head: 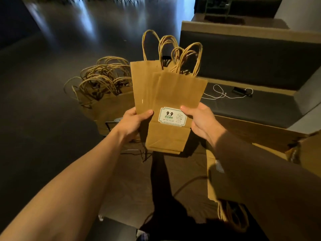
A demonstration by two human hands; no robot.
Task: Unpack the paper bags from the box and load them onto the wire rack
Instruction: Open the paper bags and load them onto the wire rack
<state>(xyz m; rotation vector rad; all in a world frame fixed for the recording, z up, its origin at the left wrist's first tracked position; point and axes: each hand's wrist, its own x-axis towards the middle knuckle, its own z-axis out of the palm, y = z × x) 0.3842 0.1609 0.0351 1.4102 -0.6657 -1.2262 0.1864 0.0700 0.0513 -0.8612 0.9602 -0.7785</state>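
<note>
Holding centre of view, a fanned sheaf of flat paper bags (pixel 173 94) stands upright between both hands, long axis running up and away from the fingers, twisted handles (pixel 182 54) at the far end and folded bottoms at the near end.

Beyond the left fingers and a little to their left lies the largest mass: a pile of more bags (pixel 106 94) on the dark floor (pixel 43 119), handle loops tangled on top. A thin black frame shows just beneath the left wrist; it may be the wire rack, but I cannot tell. Out past the right fingers rise dark steps (pixel 251 58), with a white cable (pixel 224 94) on one tread. Below the right forearm sits a cardboard box flap (pixel 260 136), near the right sleeve (pixel 260 171).

The left hand (pixel 134 121) pinches the left edge of the sheaf, thumb curled over the front face, the other fingers hidden behind. The right hand (pixel 201 119) grips the right edge, thumb laid across the front beside the white label (pixel 172 116) of the foremost bag, the fingers behind out of sight.

My judgement: the bags are already out of the box and being squared up. Both hands are equally near; loading likely means carrying the sheaf forward and left, bottoms down.
</note>
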